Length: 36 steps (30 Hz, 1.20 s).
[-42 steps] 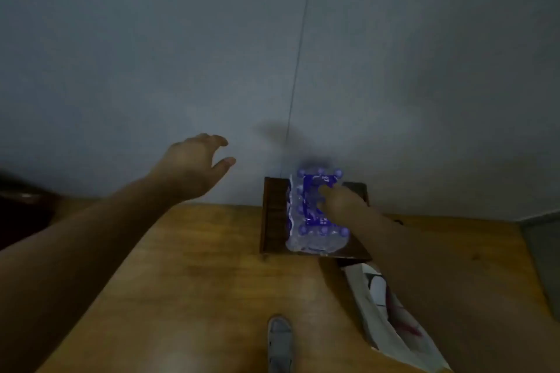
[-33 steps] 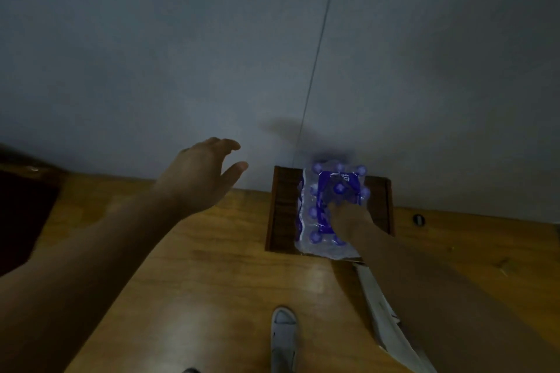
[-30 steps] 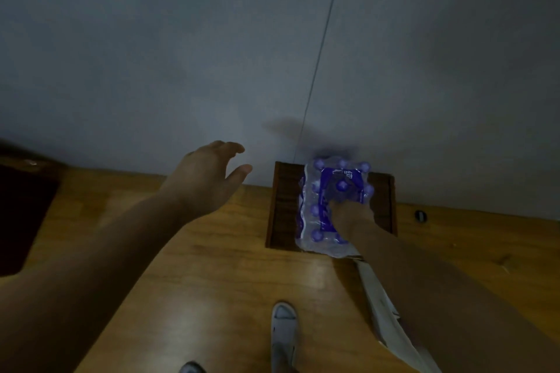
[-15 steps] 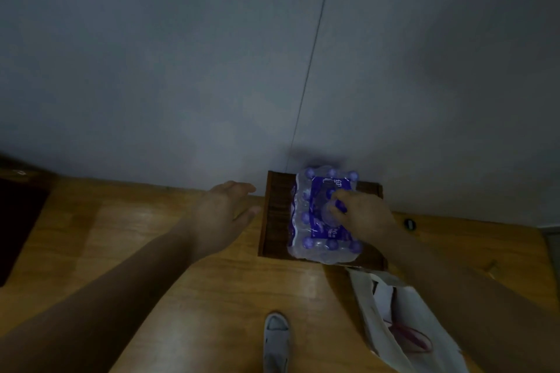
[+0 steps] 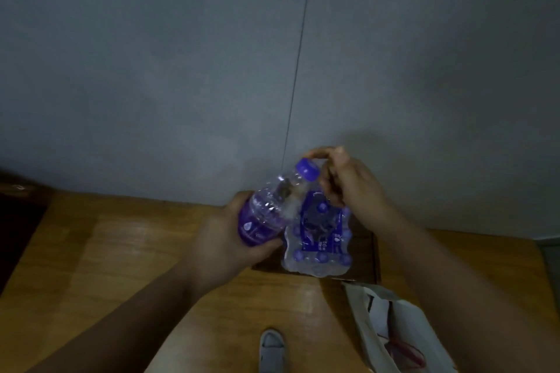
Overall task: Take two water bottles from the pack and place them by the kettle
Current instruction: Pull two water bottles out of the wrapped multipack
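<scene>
Bottle [image 5: 274, 206], purple label unreadable, gripped by left hand [image 5: 224, 239]; right hand [image 5: 348, 182] pinches its cap above pack [image 5: 318, 236].

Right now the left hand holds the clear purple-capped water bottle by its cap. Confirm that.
Not by its cap. In the head view, the left hand grips the clear purple-capped water bottle around its lower labelled body; the right hand is at the cap.

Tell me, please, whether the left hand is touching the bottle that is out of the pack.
Touching. The head view shows the left hand wrapped around the bottle at its labelled lower half, thumb under it, holding it tilted above the floor.
</scene>
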Available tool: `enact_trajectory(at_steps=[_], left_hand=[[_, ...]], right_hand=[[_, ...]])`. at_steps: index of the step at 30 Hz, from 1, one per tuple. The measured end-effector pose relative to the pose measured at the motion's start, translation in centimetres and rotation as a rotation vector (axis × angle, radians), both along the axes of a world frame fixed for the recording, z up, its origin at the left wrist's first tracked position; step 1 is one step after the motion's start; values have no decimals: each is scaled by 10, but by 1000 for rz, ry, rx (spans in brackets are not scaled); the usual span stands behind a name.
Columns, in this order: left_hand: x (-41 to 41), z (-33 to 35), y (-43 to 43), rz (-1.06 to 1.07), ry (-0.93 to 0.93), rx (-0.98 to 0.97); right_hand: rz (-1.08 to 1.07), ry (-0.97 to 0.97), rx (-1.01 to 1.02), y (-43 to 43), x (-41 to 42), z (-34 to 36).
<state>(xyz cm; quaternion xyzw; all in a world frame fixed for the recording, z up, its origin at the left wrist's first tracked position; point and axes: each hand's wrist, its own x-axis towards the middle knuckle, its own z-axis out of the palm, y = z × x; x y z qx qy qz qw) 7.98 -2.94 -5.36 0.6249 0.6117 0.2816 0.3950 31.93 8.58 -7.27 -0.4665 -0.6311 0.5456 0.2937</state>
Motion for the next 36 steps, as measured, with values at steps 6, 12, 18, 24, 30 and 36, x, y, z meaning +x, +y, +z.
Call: enact_trajectory(at_steps=[6, 12, 18, 24, 30, 36], left_hand=[[-32, -25, -29, 101, 14, -9], [-52, -47, -51, 155, 29, -43], [-64, -52, -69, 219, -21, -26], [-79, -34, -84, 254, -49, -8], [-102, -8, -112, 328, -78, 11], [-147, 34, -169, 441, -82, 79]], right_hand=[[236, -1025, -38, 28, 21, -169], [390, -1360, -115, 35, -9, -214], [403, -1228, -113, 34, 9, -201], [130, -1042, 40, 15, 29, -141], [-192, -639, 189, -6, 20, -34], [-280, -287, 279, -47, -59, 54]])
